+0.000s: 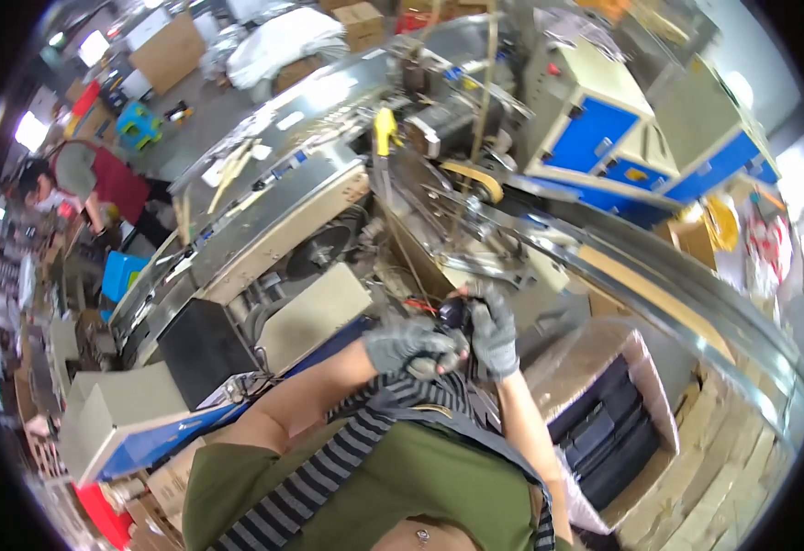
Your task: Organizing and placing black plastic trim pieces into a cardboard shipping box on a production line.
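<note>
Both my hands wear grey gloves with bare fingertips and are close together in front of my chest. My right hand (496, 334) is curled around a small dark, rounded object (454, 315), whose exact kind I cannot make out. Just left of it, my left hand (413, 348) is closed, fingers bent inward; what it holds, if anything, is hidden. Thin red wire or handles (419, 305) show behind the dark object. Beyond my hands stands a machine with a belt and pulley (486, 184) and a yellow-handled tool (385, 131).
An open carton lined with plastic (656, 376) holds black cases at my right. A metal rail (659, 298) runs along the right. A black box-shaped unit (207, 354) stands at left. Blue-doored cabinets (578, 138) are at far right. Another person (108, 188) bends over at far left.
</note>
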A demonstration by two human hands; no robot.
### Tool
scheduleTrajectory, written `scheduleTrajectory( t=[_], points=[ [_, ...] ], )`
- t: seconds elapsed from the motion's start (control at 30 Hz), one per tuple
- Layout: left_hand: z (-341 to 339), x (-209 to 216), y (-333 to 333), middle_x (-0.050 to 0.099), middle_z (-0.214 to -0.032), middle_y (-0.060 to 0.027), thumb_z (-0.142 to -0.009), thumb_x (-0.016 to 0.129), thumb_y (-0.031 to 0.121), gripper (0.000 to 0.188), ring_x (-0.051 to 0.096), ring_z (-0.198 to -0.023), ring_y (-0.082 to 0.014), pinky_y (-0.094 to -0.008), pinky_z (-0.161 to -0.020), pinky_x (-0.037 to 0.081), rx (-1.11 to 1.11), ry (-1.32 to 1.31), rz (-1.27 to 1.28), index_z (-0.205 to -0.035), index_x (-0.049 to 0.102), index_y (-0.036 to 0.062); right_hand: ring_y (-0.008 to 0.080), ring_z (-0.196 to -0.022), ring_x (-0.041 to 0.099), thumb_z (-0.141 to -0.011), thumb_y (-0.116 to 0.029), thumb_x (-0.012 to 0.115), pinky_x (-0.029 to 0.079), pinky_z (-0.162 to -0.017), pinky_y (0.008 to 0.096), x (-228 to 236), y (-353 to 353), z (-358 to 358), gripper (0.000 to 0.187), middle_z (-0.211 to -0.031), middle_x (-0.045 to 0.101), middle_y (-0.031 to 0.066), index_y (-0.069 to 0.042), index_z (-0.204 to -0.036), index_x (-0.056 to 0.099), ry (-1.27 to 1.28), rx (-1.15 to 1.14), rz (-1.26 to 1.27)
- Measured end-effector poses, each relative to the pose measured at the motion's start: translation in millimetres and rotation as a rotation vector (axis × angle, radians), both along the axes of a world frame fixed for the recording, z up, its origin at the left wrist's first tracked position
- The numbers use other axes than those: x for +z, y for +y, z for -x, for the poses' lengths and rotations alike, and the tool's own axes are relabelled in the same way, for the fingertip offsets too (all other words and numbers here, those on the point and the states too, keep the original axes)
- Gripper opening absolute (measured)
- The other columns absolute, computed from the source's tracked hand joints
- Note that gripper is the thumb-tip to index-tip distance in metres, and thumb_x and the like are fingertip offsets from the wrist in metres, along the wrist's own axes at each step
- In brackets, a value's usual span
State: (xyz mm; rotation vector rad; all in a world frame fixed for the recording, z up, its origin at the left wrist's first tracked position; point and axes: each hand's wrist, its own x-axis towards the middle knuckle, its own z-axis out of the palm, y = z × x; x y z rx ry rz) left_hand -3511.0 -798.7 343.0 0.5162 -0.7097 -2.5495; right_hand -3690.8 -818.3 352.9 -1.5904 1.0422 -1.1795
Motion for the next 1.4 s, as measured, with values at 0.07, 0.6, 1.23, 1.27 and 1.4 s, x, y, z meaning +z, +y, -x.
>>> scheduleTrajectory(
  t=[0.07,0.6,1.23,1.27,1.4],
  points=[
    [5,3,0,0.056,-0.066,-0.0071,-0.087,0.058,0.02,0.022,0.04,-0.04,-0.0084,-0.0225,-0.036,0.03,-0.007,-0.061,-0.018,-0.093,0.058,-0.0014,0.0188,-0.091,0.058,-0.093,-0.015,0.045,0.044,-0.083,0.0283,2,6,-14,0.025,-0.101,0.062,0.01,0.0,-0.107,0.059,-0.126,-0.035,-0.029],
    [23,-49,-3,0.056,-0.106,-0.0225,-0.08,0.061,0.018,0.047,0.057,-0.095,-0.0379,-0.0404,-0.079,0.048,0.478,-1.108,1.135,-0.121,0.043,0.004,0.0146,-0.078,0.058,-0.083,0.0,0.055,0.047,-0.075,0.0264,-19,2,-27,0.032,-0.087,0.062,0.0077,0.003,-0.115,0.056,0.173,-0.119,-0.071],
    [4,-64,-16,0.058,-0.066,-0.0083,-0.092,0.05,0.023,0.027,0.054,-0.055,-0.0165,-0.0306,-0.051,0.044,-0.012,-0.419,0.553,-0.083,0.054,-0.0025,0.011,-0.068,0.051,-0.087,-0.016,0.061,0.044,-0.065,0.0267,-27,8,-27,0.015,-0.079,0.058,0.0033,-0.002,-0.093,0.06,0.013,-0.118,-0.113],
    [4,-83,-18,0.058,-0.081,-0.0116,-0.091,0.05,0.021,0.025,0.055,-0.07,-0.019,-0.0324,-0.064,0.045,-0.023,-0.499,0.822,-0.101,0.051,-0.002,0.0093,-0.072,0.05,-0.085,-0.01,0.061,0.043,-0.069,0.0246,-23,11,-28,0.01,-0.081,0.057,0.0007,-0.004,-0.092,0.059,0.075,-0.118,-0.125],
    [15,-90,-17,0.056,-0.089,-0.0206,-0.085,0.051,0.017,0.026,0.053,-0.084,-0.0314,-0.0406,-0.075,0.042,0.063,-0.581,1.255,-0.1,0.051,-0.0035,0.0085,-0.064,0.049,-0.079,-0.006,0.067,0.042,-0.06,0.0247,-29,11,-35,0.011,-0.071,0.056,0.0022,-0.003,-0.086,0.059,-0.121,-0.206,-0.112]
  ],
)
